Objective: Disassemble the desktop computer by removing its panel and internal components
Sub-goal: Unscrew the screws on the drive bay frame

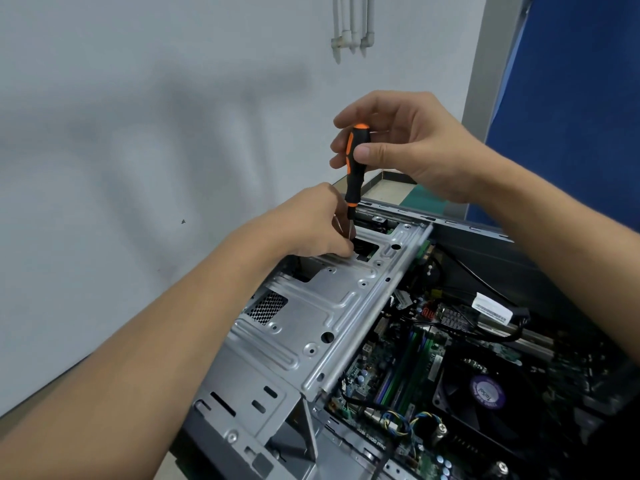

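A: Progress check, quick. Is the panel off?

B: Yes. The dark grey metal desktop computer case [485, 251] lies on its side, open on top, with the insides exposed. The panel itself isn't in view.

A: Internals?

B: Most look still in place. The green motherboard [388, 368] is in the case, with the long memory sticks [412, 368] standing in their slots. The black cooler fan with the purple sticker [485, 393] sits over the board. The black cable bundle with the white label [491, 308] runs across the far side, and I can't tell if it's plugged in.

A: What step is this?

B: Looks like unscrewing the silver stamped sheet-metal drive cage [311, 313], which spans the left half of the case above the board.

A: Hands?

B: The right hand [408, 147] pinches the upper handle of the black screwdriver with orange trim [355, 161], thumb in front and fingers curled behind. The tool is nearly upright, its tip down at a dark cut-out at the cage's far end. The left hand [311, 226] has its fingertips bunched at the lower shaft. I can't tell if it's pinching the shaft or a screw, since the contact is hidden.

A: So how far along?

B: Early, I'd say. The panel's done, the cage is still seated, and the board, fan, memory and cables are all left.

A: Background?

B: A pale grey wall, white pipes [351, 26] up top and a blue board [571, 81] on the right.
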